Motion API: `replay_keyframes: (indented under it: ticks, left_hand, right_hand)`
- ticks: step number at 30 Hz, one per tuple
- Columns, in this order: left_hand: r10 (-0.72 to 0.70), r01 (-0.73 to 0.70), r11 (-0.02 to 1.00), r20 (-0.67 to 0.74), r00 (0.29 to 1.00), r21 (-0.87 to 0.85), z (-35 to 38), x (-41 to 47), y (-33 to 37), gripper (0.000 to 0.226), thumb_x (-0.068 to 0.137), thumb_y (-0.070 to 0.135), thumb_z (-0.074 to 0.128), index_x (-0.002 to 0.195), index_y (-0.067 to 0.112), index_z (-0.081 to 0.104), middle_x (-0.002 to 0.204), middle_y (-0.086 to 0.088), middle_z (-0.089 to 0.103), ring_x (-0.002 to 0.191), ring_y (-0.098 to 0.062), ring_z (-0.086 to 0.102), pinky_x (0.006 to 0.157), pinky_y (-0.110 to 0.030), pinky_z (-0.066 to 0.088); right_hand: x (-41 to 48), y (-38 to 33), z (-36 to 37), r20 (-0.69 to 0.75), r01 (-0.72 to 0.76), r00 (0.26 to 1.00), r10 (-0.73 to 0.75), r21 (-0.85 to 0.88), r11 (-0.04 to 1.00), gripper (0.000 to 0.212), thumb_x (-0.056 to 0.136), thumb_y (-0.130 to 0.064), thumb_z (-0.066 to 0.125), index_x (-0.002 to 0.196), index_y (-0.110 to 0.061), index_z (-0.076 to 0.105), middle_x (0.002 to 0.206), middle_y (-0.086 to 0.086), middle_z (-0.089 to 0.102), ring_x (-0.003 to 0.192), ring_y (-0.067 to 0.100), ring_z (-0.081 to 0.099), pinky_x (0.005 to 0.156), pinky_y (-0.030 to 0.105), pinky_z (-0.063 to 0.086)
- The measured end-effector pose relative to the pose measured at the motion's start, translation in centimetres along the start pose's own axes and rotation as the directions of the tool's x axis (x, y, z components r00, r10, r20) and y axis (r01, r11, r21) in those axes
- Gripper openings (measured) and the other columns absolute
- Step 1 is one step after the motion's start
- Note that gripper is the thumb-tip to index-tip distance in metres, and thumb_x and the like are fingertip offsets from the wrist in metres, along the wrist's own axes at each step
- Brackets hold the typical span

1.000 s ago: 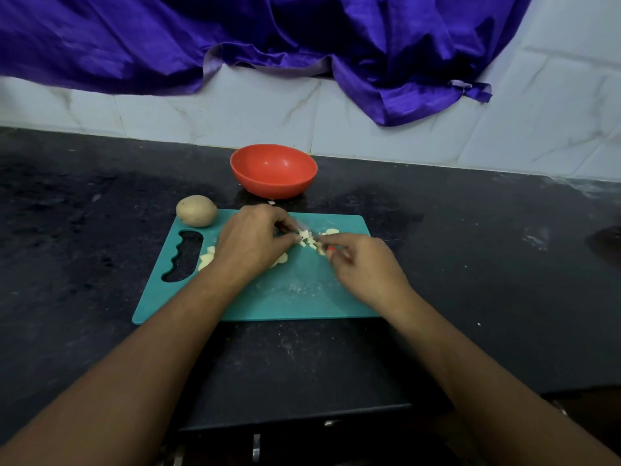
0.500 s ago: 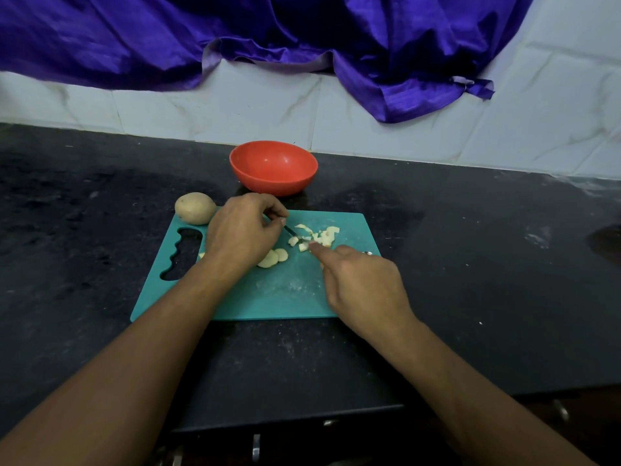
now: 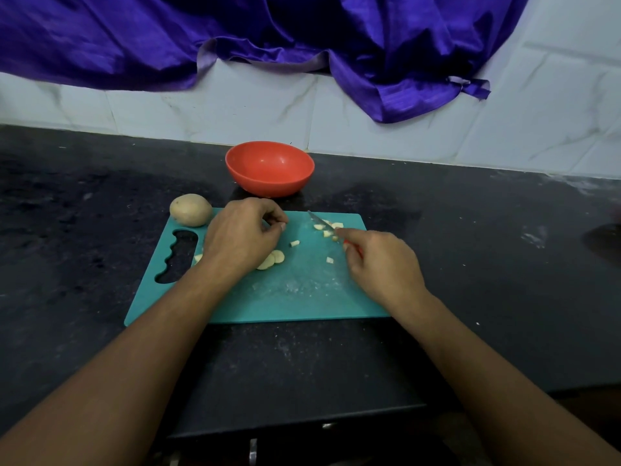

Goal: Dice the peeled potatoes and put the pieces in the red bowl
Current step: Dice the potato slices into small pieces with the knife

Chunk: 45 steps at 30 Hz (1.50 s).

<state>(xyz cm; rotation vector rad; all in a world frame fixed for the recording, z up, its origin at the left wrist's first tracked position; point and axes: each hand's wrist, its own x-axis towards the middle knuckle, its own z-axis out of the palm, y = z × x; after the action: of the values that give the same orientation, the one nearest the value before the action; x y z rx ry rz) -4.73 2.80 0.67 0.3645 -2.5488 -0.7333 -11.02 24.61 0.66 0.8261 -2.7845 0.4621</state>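
Note:
A teal cutting board point(image 3: 295, 297) lies on the black counter. My right hand point(image 3: 383, 264) grips a red-handled knife point(image 3: 321, 222), blade pointing up-left among several diced potato pieces point(image 3: 331, 230) near the board's far right corner. Two loose dice point(image 3: 294, 243) lie mid-board. My left hand point(image 3: 242, 237) hovers over the board's left part, fingers curled, nothing seen in them. Round potato slices point(image 3: 272, 258) peek out beside and under it. A whole potato point(image 3: 190, 209) sits at the board's far left corner. The red bowl point(image 3: 270, 168) stands behind the board, nothing visible inside.
A purple cloth point(image 3: 268, 35) hangs over the white tiled wall point(image 3: 235, 112) behind the counter. The black counter point(image 3: 487, 264) stretches left and right. Its front edge point(image 3: 302, 418) lies close below the board, with a drawer handle beneath.
My left hand has pulled away leftward from the diced pile. The knife has swept the pieces toward the far right corner, leaving two dice behind.

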Motion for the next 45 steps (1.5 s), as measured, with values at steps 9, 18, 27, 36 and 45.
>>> replay_keyframes:
  ticks: [9, 18, 27, 36, 45]
  left_hand:
    - [-0.012, 0.011, 1.000, -0.057, 0.998, -0.023, 0.0, 0.1, -0.2, 0.014, 0.093, 0.022, 0.066, 0.101, 0.031, 0.073, 0.082, 0.018, 0.065, 0.077, -0.006, 0.062, 0.063, -0.032, 0.054]
    - [-0.003, 0.002, 1.000, -0.035, 0.999, -0.019, 0.1, 0.1, -0.3, 0.015, 0.091, 0.020, 0.065, 0.100, 0.030, 0.072, 0.086, 0.016, 0.068, 0.075, -0.004, 0.062, 0.064, -0.032, 0.053]
    - [0.026, -0.026, 1.000, 0.011, 1.000, 0.005, 0.1, -0.2, -0.1, 0.013, 0.091, 0.022, 0.066, 0.099, 0.029, 0.073, 0.079, 0.019, 0.064, 0.078, -0.006, 0.063, 0.068, -0.036, 0.055]
    - [0.085, -0.097, 0.987, 0.093, 0.992, 0.131, 0.7, -0.2, 0.6, 0.025, 0.087, 0.046, 0.077, 0.106, 0.031, 0.074, 0.096, 0.015, 0.072, 0.093, -0.008, 0.066, 0.076, -0.033, 0.054]
    - [0.095, -0.137, 0.953, 0.164, 0.982, 0.270, 0.9, 1.2, 2.5, 0.008, 0.088, 0.037, 0.078, 0.090, 0.030, 0.075, 0.084, 0.015, 0.071, 0.087, -0.010, 0.065, 0.073, -0.033, 0.052]
  right_hand:
    - [-2.6, -2.5, 0.3, -0.058, 0.175, 0.983, -0.174, 0.026, 0.984, 0.042, 0.103, -0.031, 0.047, 0.143, -0.042, 0.055, 0.120, -0.011, 0.069, 0.103, 0.015, 0.065, 0.080, 0.036, 0.054]
    - [-2.2, -2.2, 0.2, 0.031, 0.200, 0.980, -0.197, -0.150, 0.968, 0.047, 0.104, -0.027, 0.040, 0.149, -0.039, 0.048, 0.110, -0.007, 0.068, 0.089, 0.021, 0.066, 0.072, 0.040, 0.056]
    - [-0.3, -0.6, 0.0, 0.034, 0.083, 0.996, -0.078, -0.179, 0.980, 0.046, 0.104, -0.027, 0.040, 0.147, -0.041, 0.051, 0.110, -0.004, 0.069, 0.097, 0.024, 0.066, 0.077, 0.037, 0.049]
    - [-0.8, 0.3, 1.0, -0.167, 0.061, 0.985, -0.039, 0.130, 0.990, 0.037, 0.100, -0.027, 0.054, 0.133, -0.041, 0.063, 0.110, -0.011, 0.072, 0.095, 0.014, 0.066, 0.075, 0.033, 0.052]
    - [-0.7, 0.8, 1.2, -0.215, 0.014, 0.976, 0.037, 0.233, 0.972, 0.034, 0.100, -0.027, 0.054, 0.130, -0.038, 0.065, 0.108, -0.012, 0.072, 0.092, 0.010, 0.066, 0.072, 0.031, 0.053]
